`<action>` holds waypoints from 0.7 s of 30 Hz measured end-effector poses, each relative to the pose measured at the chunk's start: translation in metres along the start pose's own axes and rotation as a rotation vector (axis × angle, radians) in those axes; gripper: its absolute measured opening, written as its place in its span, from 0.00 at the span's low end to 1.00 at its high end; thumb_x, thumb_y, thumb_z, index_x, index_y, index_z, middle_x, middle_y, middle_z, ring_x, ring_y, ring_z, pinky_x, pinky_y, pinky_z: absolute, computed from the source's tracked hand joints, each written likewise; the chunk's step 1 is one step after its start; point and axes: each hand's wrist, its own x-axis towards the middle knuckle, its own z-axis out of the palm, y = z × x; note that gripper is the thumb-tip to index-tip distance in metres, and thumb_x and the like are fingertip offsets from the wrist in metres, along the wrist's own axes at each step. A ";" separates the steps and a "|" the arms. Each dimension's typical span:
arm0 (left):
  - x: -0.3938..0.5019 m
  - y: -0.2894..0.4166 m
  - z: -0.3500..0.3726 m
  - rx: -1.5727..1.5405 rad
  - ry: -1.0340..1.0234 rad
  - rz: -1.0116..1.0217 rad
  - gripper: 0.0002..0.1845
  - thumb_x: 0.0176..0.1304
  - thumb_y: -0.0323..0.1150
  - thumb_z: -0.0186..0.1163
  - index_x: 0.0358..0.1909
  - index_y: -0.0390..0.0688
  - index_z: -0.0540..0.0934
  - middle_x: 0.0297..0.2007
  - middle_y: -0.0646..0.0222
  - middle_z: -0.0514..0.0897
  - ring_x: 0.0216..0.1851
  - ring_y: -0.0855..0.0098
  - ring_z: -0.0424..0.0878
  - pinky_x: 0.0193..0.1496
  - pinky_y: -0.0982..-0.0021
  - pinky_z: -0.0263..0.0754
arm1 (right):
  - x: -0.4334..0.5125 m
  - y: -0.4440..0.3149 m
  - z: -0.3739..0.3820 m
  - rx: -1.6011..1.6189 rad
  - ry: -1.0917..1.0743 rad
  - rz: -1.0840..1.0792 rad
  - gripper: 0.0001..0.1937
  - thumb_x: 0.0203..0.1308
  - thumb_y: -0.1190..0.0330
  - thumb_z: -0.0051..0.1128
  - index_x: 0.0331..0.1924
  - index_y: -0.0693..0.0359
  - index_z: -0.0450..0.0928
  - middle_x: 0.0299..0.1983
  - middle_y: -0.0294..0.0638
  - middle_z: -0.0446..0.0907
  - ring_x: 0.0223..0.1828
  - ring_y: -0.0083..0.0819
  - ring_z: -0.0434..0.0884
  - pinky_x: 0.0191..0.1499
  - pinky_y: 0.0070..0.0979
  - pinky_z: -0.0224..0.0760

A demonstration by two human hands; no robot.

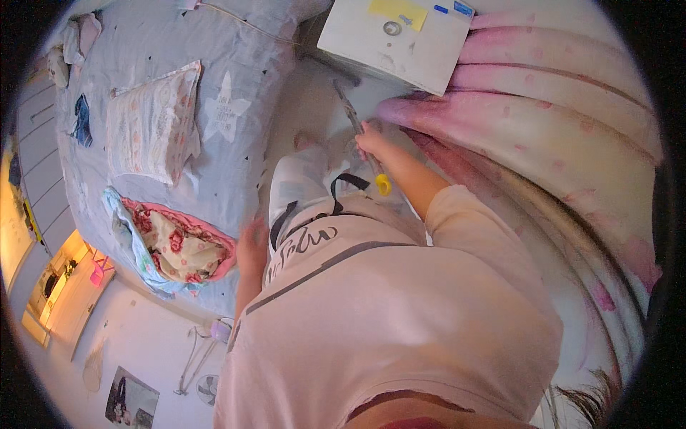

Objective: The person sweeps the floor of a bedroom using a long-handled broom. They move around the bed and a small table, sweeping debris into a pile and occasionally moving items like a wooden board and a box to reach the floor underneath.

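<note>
My right hand [371, 140] is closed around a long thin rod [348, 110] with a yellow looped end [382, 185]. The far end of the rod slants down toward the floor, beside the pink and white curtain [541, 118]. Low at my side, my left hand [253, 238] is blurred next to the edge of a bed with a grey-blue sheet [230, 171]. Its fingers cannot be made out. Closest to it on the bed lies a bundle of floral fabric [182, 241] with a pink border and a light blue outer layer.
A striped pillow [153, 120] and a dark blue cloth item [82, 120] rest on the bed. Ahead stands a white cabinet [364, 37] bearing a yellow sheet [383, 9] and a round ring [392, 28]. Behind on the left are a fan [208, 388] and a wooden door [80, 305].
</note>
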 end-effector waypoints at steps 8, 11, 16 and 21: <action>-0.045 -0.118 -0.053 0.104 -0.274 0.000 0.15 0.58 0.37 0.57 0.45 0.41 0.79 0.37 0.54 0.83 0.43 0.62 0.80 0.46 0.65 0.71 | 0.051 0.145 0.062 -0.640 0.064 -0.162 0.38 0.54 0.77 0.43 0.70 0.43 0.47 0.47 0.60 0.76 0.37 0.48 0.81 0.32 0.45 0.75; 0.003 -0.203 -0.058 -0.004 -0.270 0.013 0.15 0.61 0.38 0.56 0.47 0.43 0.79 0.37 0.55 0.83 0.40 0.63 0.81 0.43 0.67 0.72 | 0.018 0.162 0.118 -0.595 -0.066 0.097 0.37 0.52 0.76 0.45 0.69 0.42 0.53 0.52 0.57 0.74 0.47 0.48 0.78 0.42 0.43 0.73; 0.040 -0.254 -0.099 -0.035 -0.145 0.204 0.16 0.64 0.39 0.54 0.50 0.44 0.78 0.36 0.60 0.83 0.32 0.70 0.79 0.35 0.68 0.72 | -0.090 0.219 0.197 -0.689 0.484 -0.194 0.32 0.50 0.74 0.48 0.63 0.44 0.64 0.51 0.53 0.75 0.54 0.46 0.73 0.54 0.43 0.64; 0.030 -0.415 -0.136 -0.023 -0.106 0.345 0.16 0.65 0.38 0.53 0.49 0.40 0.77 0.37 0.62 0.82 0.36 0.70 0.79 0.42 0.69 0.72 | -0.110 0.287 0.206 -0.738 0.939 -1.041 0.29 0.53 0.70 0.51 0.63 0.50 0.64 0.44 0.51 0.79 0.44 0.43 0.79 0.44 0.42 0.71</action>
